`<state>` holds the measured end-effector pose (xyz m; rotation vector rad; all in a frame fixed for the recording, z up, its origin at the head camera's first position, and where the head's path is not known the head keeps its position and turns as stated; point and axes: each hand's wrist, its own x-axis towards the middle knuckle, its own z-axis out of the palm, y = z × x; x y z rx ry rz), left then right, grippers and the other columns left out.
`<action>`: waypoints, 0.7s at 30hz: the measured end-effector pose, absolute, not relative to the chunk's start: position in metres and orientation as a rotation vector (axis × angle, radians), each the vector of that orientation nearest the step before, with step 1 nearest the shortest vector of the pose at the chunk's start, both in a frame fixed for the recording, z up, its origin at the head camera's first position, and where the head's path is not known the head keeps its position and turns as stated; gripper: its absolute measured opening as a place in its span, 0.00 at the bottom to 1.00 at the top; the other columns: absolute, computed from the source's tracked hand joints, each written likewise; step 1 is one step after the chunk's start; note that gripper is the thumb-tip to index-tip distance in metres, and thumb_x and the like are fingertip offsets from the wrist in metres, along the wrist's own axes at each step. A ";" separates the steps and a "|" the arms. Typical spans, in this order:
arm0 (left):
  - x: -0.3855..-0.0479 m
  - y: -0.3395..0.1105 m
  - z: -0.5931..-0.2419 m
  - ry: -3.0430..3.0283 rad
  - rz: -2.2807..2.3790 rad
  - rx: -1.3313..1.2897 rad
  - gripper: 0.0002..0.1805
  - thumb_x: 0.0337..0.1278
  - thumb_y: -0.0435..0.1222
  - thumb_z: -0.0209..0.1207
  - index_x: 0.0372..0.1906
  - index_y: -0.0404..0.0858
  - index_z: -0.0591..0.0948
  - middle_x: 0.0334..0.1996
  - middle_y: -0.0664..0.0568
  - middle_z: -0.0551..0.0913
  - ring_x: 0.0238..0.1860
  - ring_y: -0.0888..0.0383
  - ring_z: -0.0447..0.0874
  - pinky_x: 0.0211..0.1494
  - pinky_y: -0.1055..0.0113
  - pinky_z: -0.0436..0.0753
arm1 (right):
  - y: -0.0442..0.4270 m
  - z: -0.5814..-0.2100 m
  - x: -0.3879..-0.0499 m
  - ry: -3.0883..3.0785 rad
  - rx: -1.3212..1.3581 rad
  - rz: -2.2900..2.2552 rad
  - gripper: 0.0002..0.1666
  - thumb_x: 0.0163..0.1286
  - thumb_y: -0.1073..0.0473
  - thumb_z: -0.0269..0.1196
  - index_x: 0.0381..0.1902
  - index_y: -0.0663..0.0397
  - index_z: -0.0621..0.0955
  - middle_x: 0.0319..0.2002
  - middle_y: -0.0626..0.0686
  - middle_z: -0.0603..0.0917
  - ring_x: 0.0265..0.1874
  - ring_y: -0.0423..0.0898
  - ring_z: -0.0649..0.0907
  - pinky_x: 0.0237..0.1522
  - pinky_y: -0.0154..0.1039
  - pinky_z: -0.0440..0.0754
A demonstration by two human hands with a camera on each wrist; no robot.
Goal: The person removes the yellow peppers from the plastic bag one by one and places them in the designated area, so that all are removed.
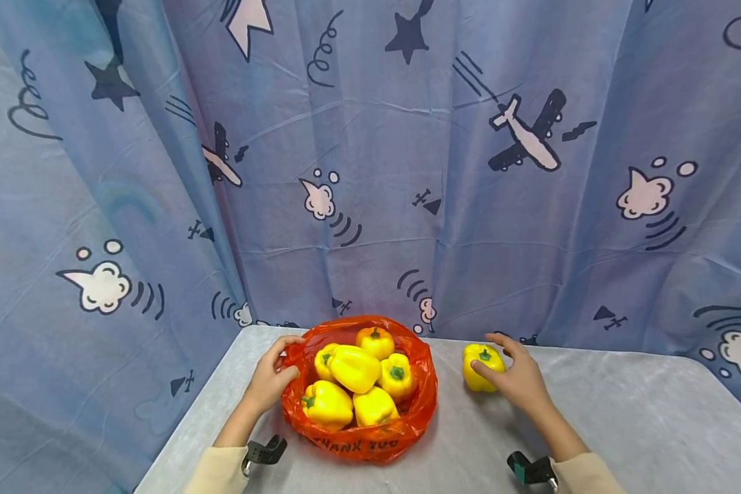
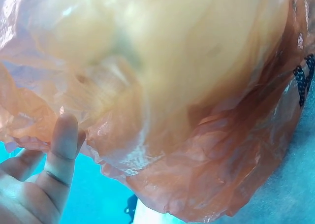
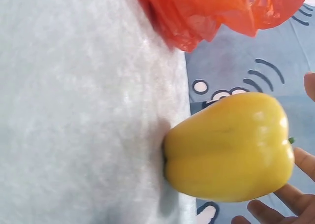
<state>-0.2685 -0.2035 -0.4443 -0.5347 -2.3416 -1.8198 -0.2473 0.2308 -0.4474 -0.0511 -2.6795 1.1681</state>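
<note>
A red plastic bag (image 1: pixel 429 384) with "THANK YOU" print stands with its mouth spread, holding several yellow bell peppers (image 1: pixel 355 368). At its left rim my left hand (image 1: pixel 273 377) holds the plastic between thumb and fingers. In the left wrist view the thumb (image 2: pixel 64 140) lies against the thin film, and the other fingers are partly hidden. To the right of the bag, a single yellow bell pepper (image 3: pixel 229 147) stands upright on the table, stem up. My right hand (image 1: pixel 519 377) is around its top with thumb and fingers spread; the right wrist view shows the thumb apart from it.
A grey-white cloth covers the table (image 1: pixel 630 412). Behind and to the left hangs a blue curtain (image 1: pixel 370 137) printed with planes, stars and clouds. Black straps with small devices (image 1: pixel 265 451) are on both wrists.
</note>
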 end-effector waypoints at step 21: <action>-0.267 -0.203 -0.442 -2.336 -1.820 -0.512 0.24 0.49 0.22 0.49 0.56 0.33 0.73 0.52 0.27 0.73 0.39 0.40 0.79 0.32 0.65 0.86 | 0.205 -0.404 -0.223 -2.532 0.150 1.231 0.38 0.57 0.49 0.70 0.64 0.52 0.72 0.65 0.63 0.70 0.60 0.66 0.72 0.57 0.63 0.74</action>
